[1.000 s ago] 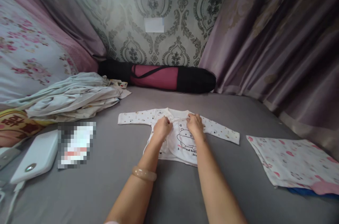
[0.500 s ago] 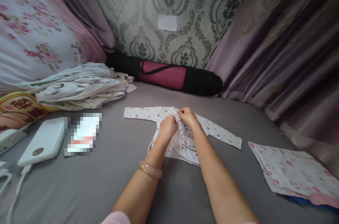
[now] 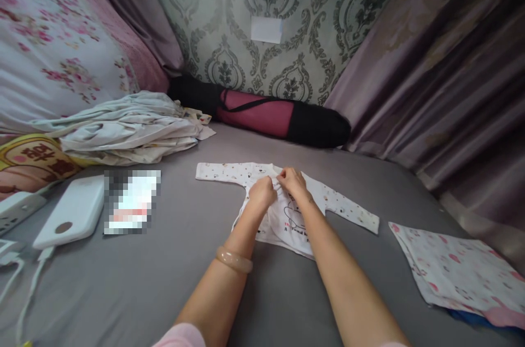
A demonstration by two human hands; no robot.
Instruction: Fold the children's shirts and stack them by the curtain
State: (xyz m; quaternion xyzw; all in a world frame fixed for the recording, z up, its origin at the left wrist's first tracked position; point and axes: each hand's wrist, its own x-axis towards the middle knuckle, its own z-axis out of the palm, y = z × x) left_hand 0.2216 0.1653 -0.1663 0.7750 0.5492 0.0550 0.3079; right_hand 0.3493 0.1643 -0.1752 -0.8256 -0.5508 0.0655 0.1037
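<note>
A small white baby shirt [image 3: 287, 215] with tiny printed figures lies spread on the grey sheet, its sleeves stretched out to both sides. An outlined animal and lettering mark its front. My left hand [image 3: 263, 194], with a bangle on the forearm, is closed on the cloth just below the neckline. Close beside it, my right hand [image 3: 293, 181] pinches the shirt front near the collar. The cloth is gathered between the two hands, and the fingertips partly hide what they grip there.
Folded heart-print cloth [image 3: 463, 270] lies at the right. To the left are a white power bank [image 3: 74, 210] with a cable, a blurred-out flat item [image 3: 133, 202], a power strip [image 3: 20, 210] and heaped pale clothes [image 3: 135, 128]. A black and maroon long bag [image 3: 258, 114] lies along the wall.
The view has shifted slightly, so everything sits a little further right. Both hands stay on the shirt near the collar, with almost no movement.
</note>
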